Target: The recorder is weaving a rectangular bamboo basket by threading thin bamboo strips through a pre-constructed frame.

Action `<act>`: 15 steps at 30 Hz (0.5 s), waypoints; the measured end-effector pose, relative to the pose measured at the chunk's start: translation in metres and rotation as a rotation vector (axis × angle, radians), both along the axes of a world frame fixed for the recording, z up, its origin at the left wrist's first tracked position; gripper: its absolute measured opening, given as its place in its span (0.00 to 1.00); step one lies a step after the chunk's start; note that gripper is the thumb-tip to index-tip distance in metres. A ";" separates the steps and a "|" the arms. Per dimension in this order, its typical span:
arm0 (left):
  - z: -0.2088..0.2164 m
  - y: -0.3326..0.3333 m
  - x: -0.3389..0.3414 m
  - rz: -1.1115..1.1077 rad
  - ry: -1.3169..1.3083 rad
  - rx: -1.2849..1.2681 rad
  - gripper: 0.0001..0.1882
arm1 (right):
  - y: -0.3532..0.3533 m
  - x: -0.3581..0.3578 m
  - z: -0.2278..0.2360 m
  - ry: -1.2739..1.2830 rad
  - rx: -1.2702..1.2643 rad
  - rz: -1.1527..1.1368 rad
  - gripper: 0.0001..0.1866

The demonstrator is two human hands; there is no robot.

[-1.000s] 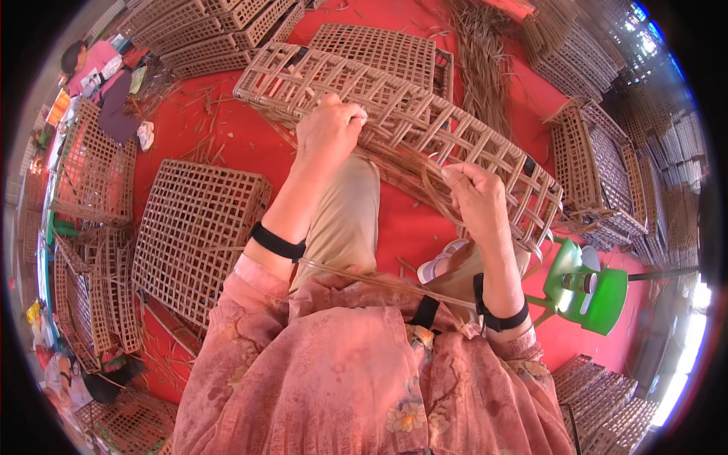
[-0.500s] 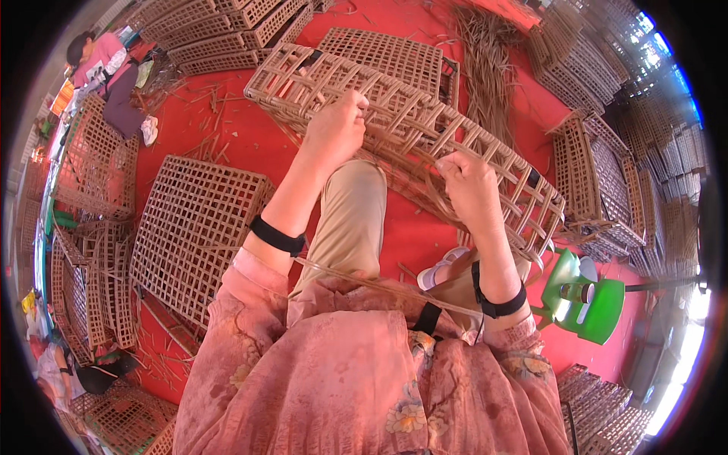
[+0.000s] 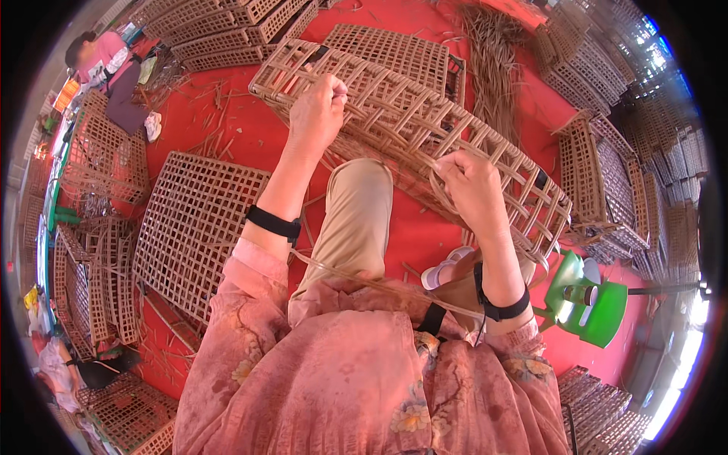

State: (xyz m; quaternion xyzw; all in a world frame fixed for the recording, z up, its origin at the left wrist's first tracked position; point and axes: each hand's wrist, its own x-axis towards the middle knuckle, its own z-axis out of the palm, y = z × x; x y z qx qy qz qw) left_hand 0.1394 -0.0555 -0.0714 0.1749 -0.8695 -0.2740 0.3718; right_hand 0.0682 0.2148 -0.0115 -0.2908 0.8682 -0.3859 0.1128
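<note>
A long open-weave rattan basket (image 3: 394, 102) lies slanted across in front of my knee, its latticed side turned up. My left hand (image 3: 317, 112) is closed in a pinch just over the left part of the lattice; what its fingers hold is too small to make out. By the right part of the lattice, my right hand (image 3: 472, 186) pinches a thin rattan strip, which bends in a loop below the fingers. Another length of pale rattan strip (image 3: 364, 282) runs across my lap between the two forearms.
Finished-looking lattice baskets (image 3: 201, 227) stand on the red floor to the left, with more stacked far left and right. A bundle of loose rattan (image 3: 489, 83) lies beyond my basket. To the right is a green chair (image 3: 604, 315) bearing a jar. Another person (image 3: 114, 72) sits far left.
My left hand has shifted left and slightly away along the basket. The right hand stays nearly in place, and the strip's loop below its fingers shows more clearly.
</note>
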 end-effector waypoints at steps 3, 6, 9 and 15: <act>0.002 -0.002 0.002 0.017 -0.041 -0.046 0.09 | -0.008 -0.005 -0.004 0.029 -0.049 0.058 0.11; 0.006 0.004 0.002 0.104 -0.051 -0.072 0.11 | -0.010 -0.008 -0.012 0.090 -0.100 0.051 0.11; 0.010 0.003 0.002 0.163 -0.117 0.031 0.12 | -0.015 -0.008 -0.015 0.044 -0.110 0.031 0.10; 0.032 0.002 0.015 0.175 -0.381 -0.062 0.16 | -0.031 -0.004 -0.018 0.289 0.047 0.007 0.11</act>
